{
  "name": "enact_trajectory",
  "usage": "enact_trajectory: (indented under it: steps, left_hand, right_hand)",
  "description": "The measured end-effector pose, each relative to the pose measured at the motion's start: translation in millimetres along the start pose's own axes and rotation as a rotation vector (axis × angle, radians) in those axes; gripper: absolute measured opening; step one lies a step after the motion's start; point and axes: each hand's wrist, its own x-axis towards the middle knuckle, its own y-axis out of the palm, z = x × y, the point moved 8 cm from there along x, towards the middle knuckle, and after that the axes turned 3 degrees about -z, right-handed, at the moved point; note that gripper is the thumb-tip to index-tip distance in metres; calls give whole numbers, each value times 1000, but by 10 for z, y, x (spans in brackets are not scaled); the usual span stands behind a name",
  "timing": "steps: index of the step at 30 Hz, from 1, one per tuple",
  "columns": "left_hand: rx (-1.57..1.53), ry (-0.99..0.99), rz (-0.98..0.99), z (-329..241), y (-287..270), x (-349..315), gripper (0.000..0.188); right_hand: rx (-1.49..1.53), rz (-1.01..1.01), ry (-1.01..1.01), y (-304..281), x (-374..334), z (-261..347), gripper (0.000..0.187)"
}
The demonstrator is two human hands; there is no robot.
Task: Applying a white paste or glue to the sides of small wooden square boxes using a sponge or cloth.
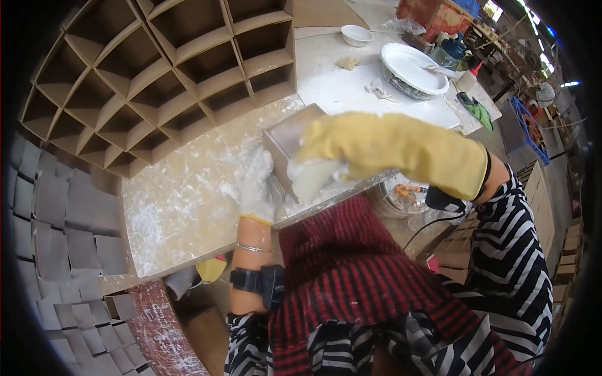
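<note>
A shallow grey-brown box (295,128) lies tilted near the front edge of the worktable (182,194). My left hand (256,182), in a white knit glove with whitish smears, is closed on the left side of this box. Over the box reaches my right hand (326,141) in a long yellow rubber glove, smeared by motion. A pale, whitish cloth-like piece (313,180) hangs from its closed fingers; its exact kind is blurred. The glove hides much of the box.
A large divided cardboard rack (164,62) stands at the back left. Farther right are a basin of white liquid (414,66), a small white bowl (357,36) and a green-black cloth (476,111). Grey boxes (63,250) are stacked at left. A metal pot (395,197) sits below the table edge.
</note>
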Motion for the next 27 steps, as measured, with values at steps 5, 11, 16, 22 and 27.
enact_trajectory:
  steps: [5, 11, 16, 22, 27]
  left_hand:
    - [-47, 41, -36, 41, -90, 44, 40]
    - [-70, -5, -20, 84, -181, 100, 44]
    - [-7, 64, 23, 36, -122, 104, 46]
    - [-14, 32, 4, 83, -182, 123, 41]
    - [9, 44, 14, 66, -236, 101, 42]
  right_hand:
    - [179, 201, 233, -82, -272, -346, 53]
    - [-220, -235, 181, -419, 190, -408, 44]
    - [-262, -26, 325, -163, 605, -289, 41]
    - [-356, 69, 572, -216, 558, -445, 35]
    - [-495, 103, 774, -324, 356, -724, 36]
